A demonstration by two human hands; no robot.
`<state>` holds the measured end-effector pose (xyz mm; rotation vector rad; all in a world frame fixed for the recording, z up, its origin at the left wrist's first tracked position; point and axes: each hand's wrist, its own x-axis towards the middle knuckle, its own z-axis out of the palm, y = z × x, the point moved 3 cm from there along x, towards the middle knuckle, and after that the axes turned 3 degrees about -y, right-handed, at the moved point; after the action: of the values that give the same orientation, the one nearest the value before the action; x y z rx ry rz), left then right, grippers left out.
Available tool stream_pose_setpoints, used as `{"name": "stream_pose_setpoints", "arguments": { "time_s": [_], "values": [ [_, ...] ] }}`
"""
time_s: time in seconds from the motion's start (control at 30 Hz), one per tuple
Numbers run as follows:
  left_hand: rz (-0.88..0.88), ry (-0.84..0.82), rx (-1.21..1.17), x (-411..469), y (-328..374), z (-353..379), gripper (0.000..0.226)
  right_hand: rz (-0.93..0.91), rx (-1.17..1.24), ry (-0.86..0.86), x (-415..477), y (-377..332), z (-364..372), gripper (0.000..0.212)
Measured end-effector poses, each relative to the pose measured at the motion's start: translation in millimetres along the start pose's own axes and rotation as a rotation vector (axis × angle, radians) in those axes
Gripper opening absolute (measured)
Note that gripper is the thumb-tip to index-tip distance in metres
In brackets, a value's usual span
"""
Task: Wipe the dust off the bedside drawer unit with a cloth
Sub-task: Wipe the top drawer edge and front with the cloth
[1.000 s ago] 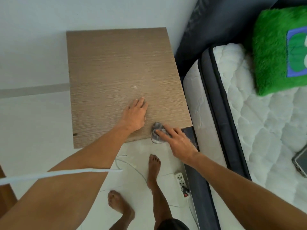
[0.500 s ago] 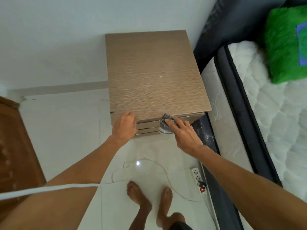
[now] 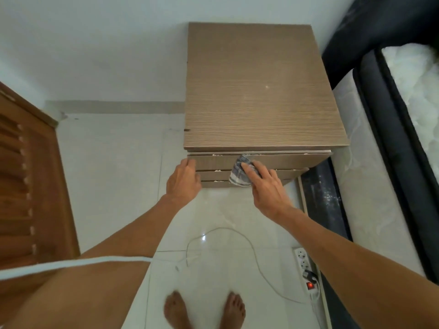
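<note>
Cloth (image 3: 238, 178), striped grey and white, sits against the drawer fronts of the unit (image 3: 261, 91). It covers part of the top and second drawers, a little right of their middle. My right hand (image 3: 268, 189) presses it there with fingers (image 3: 252, 171) laid out straight on top, not wrapped round it. My left hand (image 3: 183, 182) is at the unit's front left corner, fingertips touching the end of the top drawer. I cannot tell whether they hook round the edge or only rest there. The unit stands on the white floor (image 3: 114, 174) against the wall, with the bed (image 3: 356, 186) just beside it on my right. A brown door (image 3: 31, 186) is at my left. A power strip (image 3: 305, 267) and a white cable (image 3: 256, 257) lie on the floor near my bare feet (image 3: 177, 312).
</note>
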<state>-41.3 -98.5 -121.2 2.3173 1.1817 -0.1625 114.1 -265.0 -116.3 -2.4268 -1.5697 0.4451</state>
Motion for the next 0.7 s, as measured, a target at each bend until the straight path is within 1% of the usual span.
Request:
{"name": "stream_pose_setpoints", "arguments": {
  "time_s": [0.07, 0.13, 0.27, 0.43, 0.7],
  "values": [
    [-0.005, 0.005, -0.018, 10.4, -8.7, 3.5, 0.056, 0.006, 0.029, 0.035, 1.9, -2.7, 12.5, 0.062],
    [0.002, 0.003, -0.018, 19.4, -15.6, 5.5, 0.061, 0.026, 0.044, 0.062, 3.6, -5.8, 22.6, 0.061],
    [0.054, -0.002, -0.008, 29.9, -23.5, 10.0, 0.06, 0.074, 0.061, 0.119, 3.6, -12.6, 35.6, 0.062],
    [0.105, 0.061, 0.0, 33.2, -28.4, 11.8, 0.055, 0.113, 0.066, 0.165, 4.8, -21.6, 42.6, 0.062],
    [0.154, 0.017, 0.037, 21.8, -33.6, 6.6, 0.051, 0.161, 0.066, 0.18, 5.5, -47.1, 39.6, 0.062]
  ]
}}
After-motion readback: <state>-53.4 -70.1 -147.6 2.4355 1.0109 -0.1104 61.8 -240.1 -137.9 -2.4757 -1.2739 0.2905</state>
